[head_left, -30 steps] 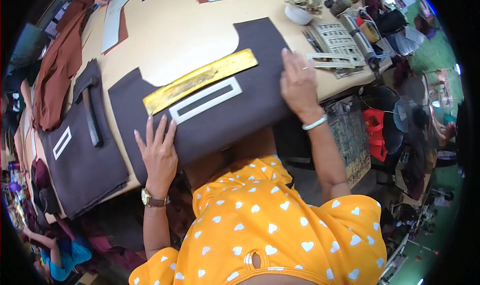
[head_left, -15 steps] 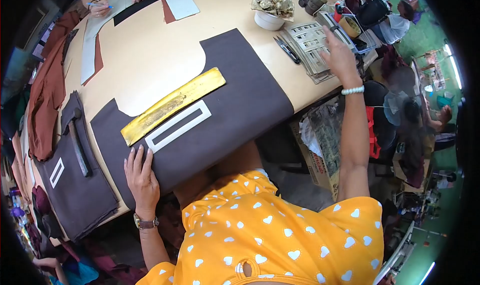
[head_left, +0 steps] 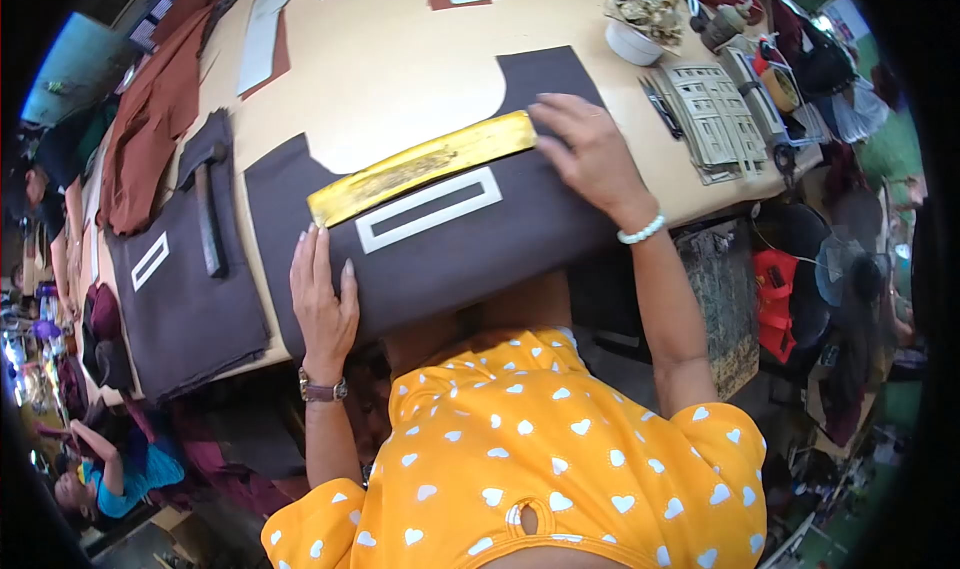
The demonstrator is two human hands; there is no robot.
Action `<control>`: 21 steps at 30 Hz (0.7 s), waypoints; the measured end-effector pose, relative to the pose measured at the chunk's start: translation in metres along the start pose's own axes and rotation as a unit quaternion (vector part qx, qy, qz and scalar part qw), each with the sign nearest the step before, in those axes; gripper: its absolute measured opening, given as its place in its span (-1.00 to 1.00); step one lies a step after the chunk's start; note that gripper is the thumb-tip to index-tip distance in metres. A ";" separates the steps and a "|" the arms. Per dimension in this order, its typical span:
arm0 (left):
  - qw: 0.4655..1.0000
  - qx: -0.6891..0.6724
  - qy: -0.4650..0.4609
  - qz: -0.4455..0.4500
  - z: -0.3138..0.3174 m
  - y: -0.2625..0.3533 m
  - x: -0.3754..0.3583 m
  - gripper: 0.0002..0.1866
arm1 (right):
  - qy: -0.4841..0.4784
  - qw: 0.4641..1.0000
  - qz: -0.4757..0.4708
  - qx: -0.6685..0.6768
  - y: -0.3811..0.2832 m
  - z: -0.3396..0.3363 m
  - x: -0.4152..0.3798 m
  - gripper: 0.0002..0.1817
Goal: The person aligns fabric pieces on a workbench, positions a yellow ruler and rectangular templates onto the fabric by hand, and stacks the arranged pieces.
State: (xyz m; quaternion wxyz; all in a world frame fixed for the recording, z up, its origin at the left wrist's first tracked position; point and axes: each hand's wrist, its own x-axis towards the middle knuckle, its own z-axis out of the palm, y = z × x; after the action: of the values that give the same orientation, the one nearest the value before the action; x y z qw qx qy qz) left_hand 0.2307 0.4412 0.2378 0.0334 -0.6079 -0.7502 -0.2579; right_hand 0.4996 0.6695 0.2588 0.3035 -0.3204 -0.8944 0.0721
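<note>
A dark cut fabric panel [head_left: 440, 259] lies over the table's near edge. On it rests a yellow, stained strip [head_left: 425, 166] with a worn brown middle. Just below the strip sits a white rectangular frame piece [head_left: 430, 210] with a long slot. My left hand [head_left: 322, 304] lies on the fabric, fingers stretched, their tips at the strip's left end. Around the strip's right end is my right hand [head_left: 590, 154], its fingers extended and thumb apart. Whether the right fingertips press on the strip or only touch beside it is hard to tell.
A hammer [head_left: 208, 209] lies on a folded dark fabric stack [head_left: 190, 309] at left, beside another white frame piece [head_left: 150, 262]. Small scissors [head_left: 660, 107], slotted card templates [head_left: 712, 119] and a white bowl [head_left: 632, 44] stand at right. Rust-coloured cloth [head_left: 160, 119] lies far left.
My right hand has come from the card templates to the right end of the yellow strip. My left hand stays by the left end. The view has shifted, so the table things appear farther right.
</note>
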 end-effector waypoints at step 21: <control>0.965 0.144 0.084 -0.200 0.001 -0.052 0.013 -0.61 | -0.058 0.914 0.279 -0.291 0.016 0.006 -0.013 -0.69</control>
State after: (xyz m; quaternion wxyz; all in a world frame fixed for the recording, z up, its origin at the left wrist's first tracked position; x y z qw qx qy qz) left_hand 0.1792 0.4463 0.2232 0.1316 -0.4098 -0.8805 -0.1987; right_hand 0.5122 0.6743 0.2426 0.1119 -0.6259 -0.7665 -0.0908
